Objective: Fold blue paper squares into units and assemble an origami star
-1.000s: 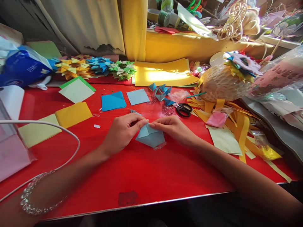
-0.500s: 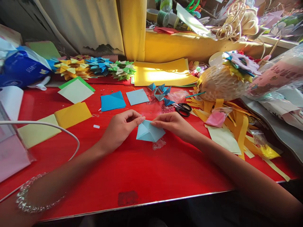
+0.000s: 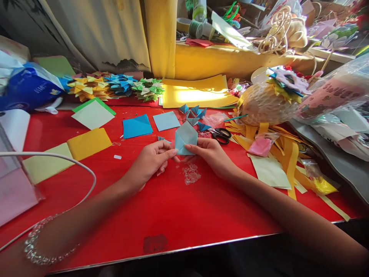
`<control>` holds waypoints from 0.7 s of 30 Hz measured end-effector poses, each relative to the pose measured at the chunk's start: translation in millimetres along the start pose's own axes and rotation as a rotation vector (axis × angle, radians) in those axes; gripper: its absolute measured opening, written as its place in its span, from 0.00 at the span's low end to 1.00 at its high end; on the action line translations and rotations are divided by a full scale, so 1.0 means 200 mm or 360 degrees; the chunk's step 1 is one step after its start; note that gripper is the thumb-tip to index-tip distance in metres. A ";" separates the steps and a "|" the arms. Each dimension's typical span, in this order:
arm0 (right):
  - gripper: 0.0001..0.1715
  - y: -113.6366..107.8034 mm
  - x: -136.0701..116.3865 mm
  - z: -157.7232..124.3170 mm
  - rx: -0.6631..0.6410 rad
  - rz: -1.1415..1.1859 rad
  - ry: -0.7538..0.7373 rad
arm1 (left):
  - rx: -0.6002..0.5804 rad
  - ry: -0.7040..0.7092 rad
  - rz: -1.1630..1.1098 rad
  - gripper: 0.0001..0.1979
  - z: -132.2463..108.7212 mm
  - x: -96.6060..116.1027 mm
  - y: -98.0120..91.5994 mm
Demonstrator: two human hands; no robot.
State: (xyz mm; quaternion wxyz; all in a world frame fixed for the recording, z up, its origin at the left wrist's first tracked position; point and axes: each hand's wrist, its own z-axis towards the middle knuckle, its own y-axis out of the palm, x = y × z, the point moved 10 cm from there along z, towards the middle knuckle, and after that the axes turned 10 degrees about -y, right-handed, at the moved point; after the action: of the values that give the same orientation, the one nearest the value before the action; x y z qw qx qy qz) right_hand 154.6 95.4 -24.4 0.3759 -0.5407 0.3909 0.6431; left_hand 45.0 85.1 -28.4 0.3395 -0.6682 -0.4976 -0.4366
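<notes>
Between my two hands is a light blue origami paper, held up off the table with its pointed end upward and creases across its lower part. My left hand pinches its lower left corner between thumb and fingers. On the other side my right hand grips the lower right edge, thumb in front and fingers behind. Just past my left fingers lies a small folded blue piece. Behind the paper sit several folded blue units. A light blue sheet and a stack of darker blue squares lie beyond my left hand.
Black-handled scissors lie beyond my right hand, with yellow paper strips to their right. Finished folded rings line the back of the red table. A white cable loops over at the left.
The light blue paper has been turned and raised so its point faces up. Both hands now hold its lower edge instead of its top. A small folded piece now shows beyond my left hand.
</notes>
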 end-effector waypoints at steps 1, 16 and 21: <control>0.17 0.00 0.01 0.00 -0.0009 -0.0009 0.0025 | -0.0007 -0.0008 0.0039 0.10 0.00 0.00 0.01; 0.17 0.08 0.06 -0.03 -0.0265 -0.0044 0.0246 | 0.0279 0.0355 0.0051 0.12 -0.01 0.08 -0.09; 0.17 0.01 0.04 -0.01 -0.0047 -0.0077 0.0092 | 0.0346 0.0386 0.0067 0.15 -0.02 0.08 -0.12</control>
State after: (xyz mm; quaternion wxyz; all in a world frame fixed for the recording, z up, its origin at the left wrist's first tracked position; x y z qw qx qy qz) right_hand 153.0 94.1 -31.6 0.3718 -0.5738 0.3791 0.6236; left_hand 23.7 94.5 -11.0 0.4766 -0.5800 -0.4832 -0.4504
